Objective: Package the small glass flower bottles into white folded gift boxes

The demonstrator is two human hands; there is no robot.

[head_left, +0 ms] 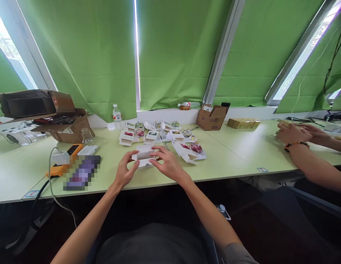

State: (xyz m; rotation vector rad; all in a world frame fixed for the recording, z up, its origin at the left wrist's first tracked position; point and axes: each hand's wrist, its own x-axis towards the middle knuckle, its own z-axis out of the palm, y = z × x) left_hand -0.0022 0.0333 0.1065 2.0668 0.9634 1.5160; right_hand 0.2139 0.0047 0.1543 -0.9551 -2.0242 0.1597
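Note:
A small white cardboard box (146, 162) with its lid raised is between my hands near the table's front edge. My left hand (126, 169) grips its left side, thumb and fingers on the wall and flap. On the right side, the thumb and fingers of my right hand (167, 163) press the front and back of the box. Just beyond it lie several opened white boxes (128, 136) with small pictures on them. Beside these sit round clear ornaments, among them one with red filling (196, 147) and one with green filling (175, 125).
Left are brown cartons (67, 132), an orange device (56, 170), a blurred phone (82, 174) and a cable. Behind stand a water bottle (117, 117) and a brown box (212, 117). Yellowish boxes (243, 123) lie right, near a co-worker's hands (293, 132).

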